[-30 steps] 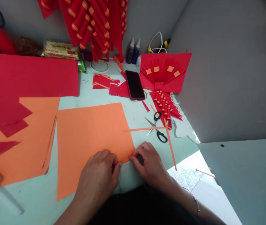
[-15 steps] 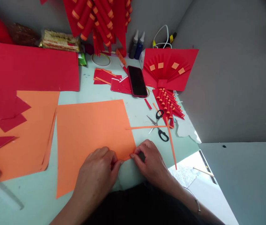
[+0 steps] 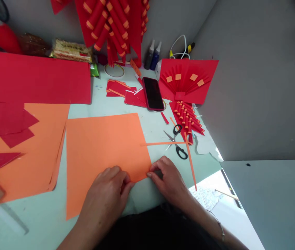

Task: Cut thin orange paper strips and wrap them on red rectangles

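A sheet of orange paper (image 3: 103,142) lies on the pale green table, its near edge toward me. My left hand (image 3: 107,192) is closed, thumb and curled fingers pinching that near edge, the palm resting over the sheet. At the sheet's near right corner my right hand (image 3: 169,178) pinches the edge between thumb and forefinger. Beyond the right hand lie black-handled scissors (image 3: 181,152), partly opened. One thin orange paper strip (image 3: 160,143) crosses the sheet's right edge and the scissors. Another orange strip (image 3: 192,170) runs down toward the table's edge.
Stacked orange sheets (image 3: 45,146) with red scraps (image 3: 9,121) lie at left, near a large red sheet (image 3: 45,80). A phone (image 3: 153,93), a red paper firecracker string (image 3: 187,116) and a red fan card (image 3: 189,80) stand or lie farther back. A grey wall (image 3: 256,86) borders the right.
The whole view has shifted slightly, so things appear a little lower and mostly farther right. Both hands keep their pinch on the orange paper's near edge.
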`<act>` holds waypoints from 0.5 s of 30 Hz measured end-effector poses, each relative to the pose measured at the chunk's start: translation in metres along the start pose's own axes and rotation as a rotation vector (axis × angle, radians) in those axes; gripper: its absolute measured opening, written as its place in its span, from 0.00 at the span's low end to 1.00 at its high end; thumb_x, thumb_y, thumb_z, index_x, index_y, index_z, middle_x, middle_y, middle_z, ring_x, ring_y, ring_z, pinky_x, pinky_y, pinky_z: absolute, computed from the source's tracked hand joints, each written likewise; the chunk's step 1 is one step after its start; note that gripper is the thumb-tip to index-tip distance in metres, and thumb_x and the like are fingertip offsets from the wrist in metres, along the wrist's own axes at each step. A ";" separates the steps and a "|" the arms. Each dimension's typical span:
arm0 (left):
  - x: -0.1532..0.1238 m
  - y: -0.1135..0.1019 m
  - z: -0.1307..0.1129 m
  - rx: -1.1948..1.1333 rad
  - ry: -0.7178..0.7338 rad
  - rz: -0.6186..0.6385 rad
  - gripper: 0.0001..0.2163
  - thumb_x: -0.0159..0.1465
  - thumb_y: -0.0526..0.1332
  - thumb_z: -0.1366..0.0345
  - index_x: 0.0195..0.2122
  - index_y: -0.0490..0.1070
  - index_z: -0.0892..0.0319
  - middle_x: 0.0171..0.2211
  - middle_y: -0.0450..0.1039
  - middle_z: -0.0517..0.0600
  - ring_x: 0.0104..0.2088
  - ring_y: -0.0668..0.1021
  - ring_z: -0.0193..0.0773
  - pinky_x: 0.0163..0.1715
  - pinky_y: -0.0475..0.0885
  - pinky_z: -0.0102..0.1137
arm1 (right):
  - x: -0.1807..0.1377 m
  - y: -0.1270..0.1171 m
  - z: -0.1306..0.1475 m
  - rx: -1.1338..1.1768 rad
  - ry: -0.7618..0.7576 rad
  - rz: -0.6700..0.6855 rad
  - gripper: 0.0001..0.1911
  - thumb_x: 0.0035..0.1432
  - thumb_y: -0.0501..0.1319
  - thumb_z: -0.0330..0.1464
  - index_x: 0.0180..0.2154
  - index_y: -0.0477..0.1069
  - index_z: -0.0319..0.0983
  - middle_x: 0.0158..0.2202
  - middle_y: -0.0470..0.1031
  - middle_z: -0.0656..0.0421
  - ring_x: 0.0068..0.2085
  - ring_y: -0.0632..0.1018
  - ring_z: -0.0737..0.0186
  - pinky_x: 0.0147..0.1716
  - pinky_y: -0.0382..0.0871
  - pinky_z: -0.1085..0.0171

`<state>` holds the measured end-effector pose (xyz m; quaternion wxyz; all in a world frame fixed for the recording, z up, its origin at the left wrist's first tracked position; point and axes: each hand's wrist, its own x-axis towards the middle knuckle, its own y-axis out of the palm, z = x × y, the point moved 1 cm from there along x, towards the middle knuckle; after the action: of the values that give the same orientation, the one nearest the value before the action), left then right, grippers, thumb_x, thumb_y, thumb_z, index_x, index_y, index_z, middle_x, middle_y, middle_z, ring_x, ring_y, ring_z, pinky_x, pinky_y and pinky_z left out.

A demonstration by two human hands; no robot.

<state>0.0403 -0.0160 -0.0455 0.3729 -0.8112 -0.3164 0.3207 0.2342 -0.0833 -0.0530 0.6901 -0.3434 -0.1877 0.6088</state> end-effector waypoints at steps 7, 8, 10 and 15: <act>-0.002 -0.003 -0.005 0.029 -0.046 0.035 0.11 0.66 0.51 0.65 0.29 0.69 0.57 0.31 0.70 0.51 0.36 0.72 0.43 0.37 0.64 0.38 | -0.013 0.019 0.002 -0.145 -0.140 -0.111 0.08 0.63 0.55 0.27 0.38 0.72 0.42 0.37 0.70 0.55 0.39 0.70 0.56 0.37 0.68 0.58; -0.002 -0.003 -0.005 0.033 -0.060 0.051 0.10 0.66 0.51 0.66 0.29 0.69 0.57 0.32 0.70 0.51 0.36 0.72 0.44 0.37 0.64 0.38 | -0.016 0.023 0.003 -0.195 -0.172 -0.130 0.09 0.64 0.55 0.27 0.37 0.73 0.43 0.36 0.70 0.55 0.38 0.70 0.56 0.35 0.67 0.58; -0.002 -0.004 -0.006 0.038 -0.080 0.068 0.10 0.66 0.51 0.66 0.30 0.69 0.57 0.33 0.70 0.51 0.37 0.72 0.44 0.37 0.64 0.38 | -0.019 0.031 0.003 -0.286 -0.261 -0.139 0.09 0.64 0.55 0.28 0.35 0.73 0.43 0.35 0.72 0.55 0.36 0.70 0.55 0.32 0.66 0.59; -0.003 -0.004 -0.005 0.041 -0.092 0.055 0.11 0.66 0.51 0.67 0.29 0.69 0.57 0.32 0.71 0.52 0.36 0.73 0.44 0.36 0.64 0.37 | -0.023 0.034 0.004 -0.332 -0.509 -0.173 0.09 0.66 0.55 0.28 0.37 0.74 0.41 0.35 0.76 0.54 0.36 0.74 0.55 0.34 0.69 0.59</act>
<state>0.0415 -0.0179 -0.0387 0.3656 -0.7963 -0.3039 0.3741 0.2035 -0.1036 -0.0704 0.6046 -0.2709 -0.4798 0.5752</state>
